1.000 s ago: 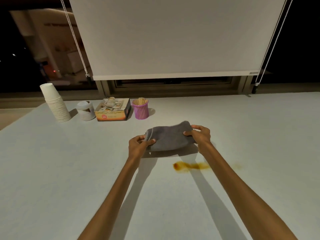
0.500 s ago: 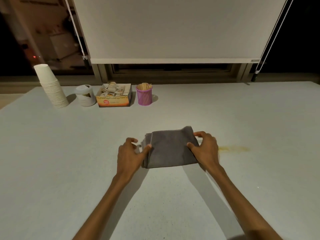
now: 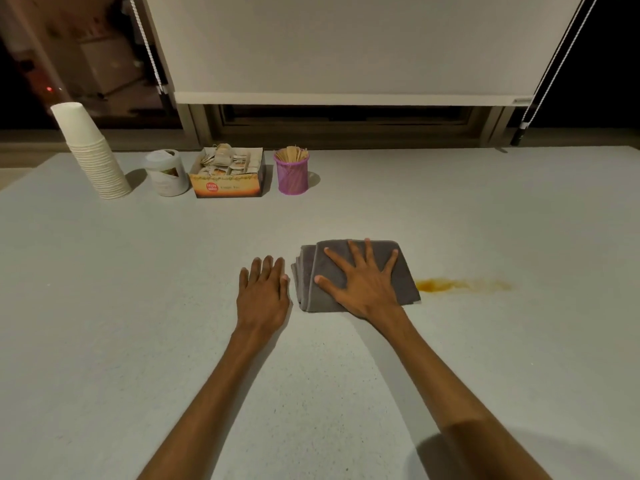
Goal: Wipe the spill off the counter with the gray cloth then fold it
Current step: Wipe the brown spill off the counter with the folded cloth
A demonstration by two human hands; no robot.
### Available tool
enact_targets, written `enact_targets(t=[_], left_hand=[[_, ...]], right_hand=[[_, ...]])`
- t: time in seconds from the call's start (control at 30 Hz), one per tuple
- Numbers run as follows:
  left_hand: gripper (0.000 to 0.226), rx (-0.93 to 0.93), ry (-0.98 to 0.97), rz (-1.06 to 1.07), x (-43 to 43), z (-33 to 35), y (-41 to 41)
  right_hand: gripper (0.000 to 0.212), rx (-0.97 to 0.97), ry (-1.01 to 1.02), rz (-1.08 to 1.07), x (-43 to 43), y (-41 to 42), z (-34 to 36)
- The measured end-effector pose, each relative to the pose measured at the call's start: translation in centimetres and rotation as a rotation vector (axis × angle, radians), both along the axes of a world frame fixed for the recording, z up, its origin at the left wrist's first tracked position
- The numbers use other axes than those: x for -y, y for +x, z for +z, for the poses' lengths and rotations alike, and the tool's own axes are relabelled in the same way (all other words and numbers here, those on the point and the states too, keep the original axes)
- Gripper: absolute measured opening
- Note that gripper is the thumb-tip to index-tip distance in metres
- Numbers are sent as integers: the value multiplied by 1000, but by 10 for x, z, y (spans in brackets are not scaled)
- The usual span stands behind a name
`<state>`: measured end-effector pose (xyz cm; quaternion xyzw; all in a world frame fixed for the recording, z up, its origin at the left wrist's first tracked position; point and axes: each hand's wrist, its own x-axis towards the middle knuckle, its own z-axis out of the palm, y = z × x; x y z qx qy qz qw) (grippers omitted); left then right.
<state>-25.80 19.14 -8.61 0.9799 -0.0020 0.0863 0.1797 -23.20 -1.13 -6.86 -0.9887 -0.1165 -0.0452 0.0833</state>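
Note:
The gray cloth point(image 3: 403, 271) lies folded in a thick rectangle on the white counter point(image 3: 138, 306), near the middle. My right hand point(image 3: 360, 282) presses flat on top of it with fingers spread wide. My left hand point(image 3: 264, 296) rests flat on the bare counter just left of the cloth, fingers together, holding nothing. An orange-brown spill point(image 3: 460, 285) streaks the counter right beside the cloth's right edge, touching its lower right corner.
At the back left stand a stack of white paper cups point(image 3: 91, 154), a white jar point(image 3: 166, 173), an open box of tea bags point(image 3: 228, 174) and a purple mesh cup of wooden sticks point(image 3: 291, 173). A window blind with hanging cords runs behind the counter.
Both hands held the cloth by its ends in the air, then set it down. My left hand has let go; my right hand has moved on top and spread flat.

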Motion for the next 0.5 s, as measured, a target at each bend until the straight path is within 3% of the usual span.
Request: enact_targets(t=[0.23,0.4,0.5], left_hand=[[56,-24,-1,-53,-5,-1,-6],[54,-48,11,-59,1,-1,-6],[60,-17,-5,-90,1,-1,-7]], right_hand=[[71,-12,6,47,22,-30,-4],[72,-98,5,-92,29,16,7],[68,-62,-11,-18,18,-5,1]])
